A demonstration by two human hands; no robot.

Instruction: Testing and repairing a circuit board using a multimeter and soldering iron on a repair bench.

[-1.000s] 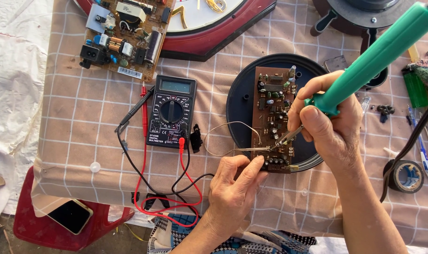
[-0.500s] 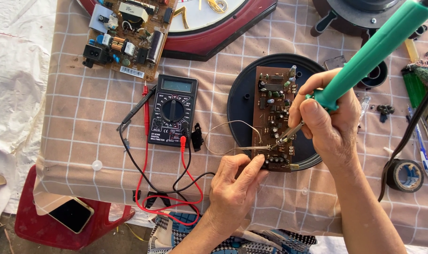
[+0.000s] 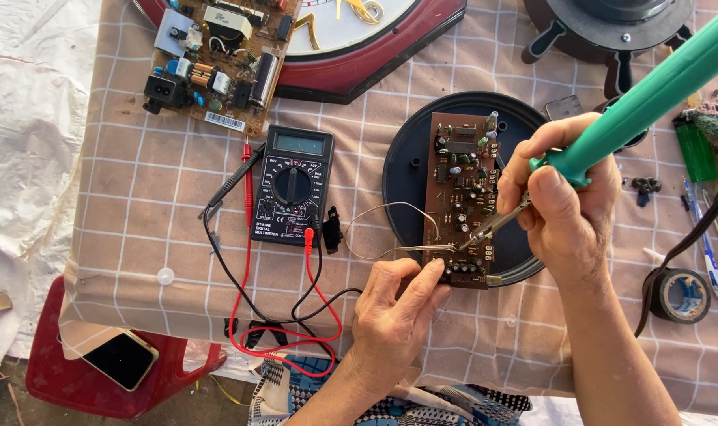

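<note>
Little had moved since the earlier frame. The right hand (image 3: 568,209) still gripped the green-handled soldering iron (image 3: 611,118), tip on the brown circuit board (image 3: 460,197) lying on the black round lid (image 3: 410,170). The left hand (image 3: 394,315) pinched solder wire (image 3: 390,229) at the board's lower edge.

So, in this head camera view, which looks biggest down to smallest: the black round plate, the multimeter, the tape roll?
1. Black round plate, clearly largest.
2. Multimeter.
3. Tape roll, smallest.
All lie on the same tablecloth, so the ranking seems fair.
</note>
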